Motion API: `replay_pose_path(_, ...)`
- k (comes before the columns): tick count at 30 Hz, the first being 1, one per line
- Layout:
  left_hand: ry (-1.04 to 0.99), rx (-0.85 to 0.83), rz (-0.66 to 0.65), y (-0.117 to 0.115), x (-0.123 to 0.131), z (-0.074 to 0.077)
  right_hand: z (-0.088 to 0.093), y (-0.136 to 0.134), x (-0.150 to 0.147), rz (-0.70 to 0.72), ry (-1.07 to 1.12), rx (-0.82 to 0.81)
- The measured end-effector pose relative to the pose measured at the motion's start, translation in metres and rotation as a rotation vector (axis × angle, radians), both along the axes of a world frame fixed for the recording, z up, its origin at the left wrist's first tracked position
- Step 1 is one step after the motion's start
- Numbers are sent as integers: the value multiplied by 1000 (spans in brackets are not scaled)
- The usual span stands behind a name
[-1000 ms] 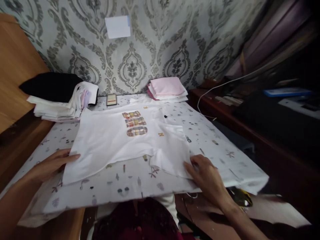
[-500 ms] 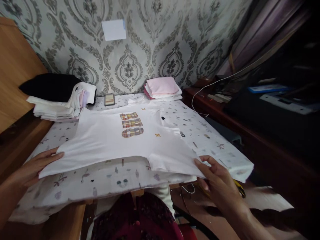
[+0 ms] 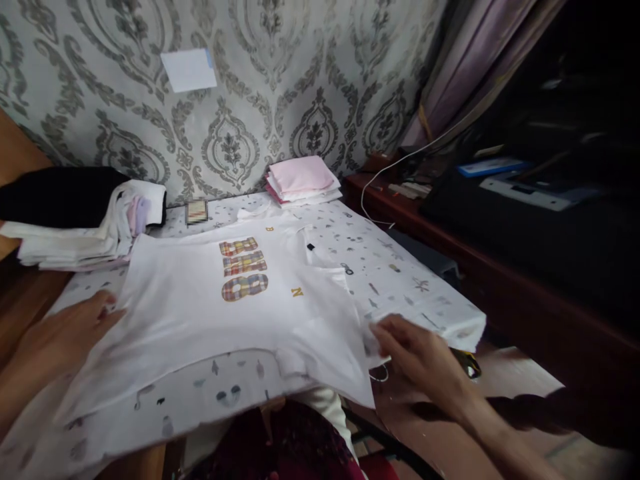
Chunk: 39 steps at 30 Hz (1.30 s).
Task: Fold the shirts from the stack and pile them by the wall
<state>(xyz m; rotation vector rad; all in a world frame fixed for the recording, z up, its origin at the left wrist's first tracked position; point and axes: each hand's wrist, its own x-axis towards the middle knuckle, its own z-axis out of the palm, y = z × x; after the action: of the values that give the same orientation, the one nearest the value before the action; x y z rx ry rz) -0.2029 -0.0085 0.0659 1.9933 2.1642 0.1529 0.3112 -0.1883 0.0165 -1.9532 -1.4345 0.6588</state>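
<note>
A white T-shirt [image 3: 175, 300] with plaid block letters and small gold letters lies spread over a patterned cloth, its neckline toward the right. My left hand [image 3: 75, 333] is at the hem on the left, fingers apart and blurred, its fingertips over the shirt's edge. My right hand [image 3: 420, 353] is just beside the sleeve on the right, fingers bent loosely and apart, with no fabric visibly gripped. The near corner of that sleeve hangs over the table's front edge.
Folded clothes [image 3: 75, 230] with a black piece on top are stacked at the left. A pink-topped pile [image 3: 305, 177] is against the wall. A small square item [image 3: 197, 212] is between them. A white cable [image 3: 395, 167] runs along the dark furniture at right.
The sleeve corner has dropped from my right hand and hangs lower. My left hand has shifted up along the hem. The view has turned slightly right.
</note>
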Motion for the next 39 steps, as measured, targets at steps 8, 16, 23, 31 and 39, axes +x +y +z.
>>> replay_pose_path(8, -288, -30, -780, 115, 304, 14, 2, 124, 22, -68, -407, 8)
replay_pose_path(16, -84, -58, -925, 192, 433, -19, -1, 136, 21, -51, -423, -34)
replay_pose_path(23, -268, -40, -898, 204, 439, -39, 9, 135, 32, -56, -437, -22)
replay_pose_path(31, -464, 76, -890, 188, 418, -62, 4, 137, 38, -41, -456, -100)
replay_pose_path(39, -344, 136, -993, 151, 318, -67, 18, 196, 3, 274, -532, 144)
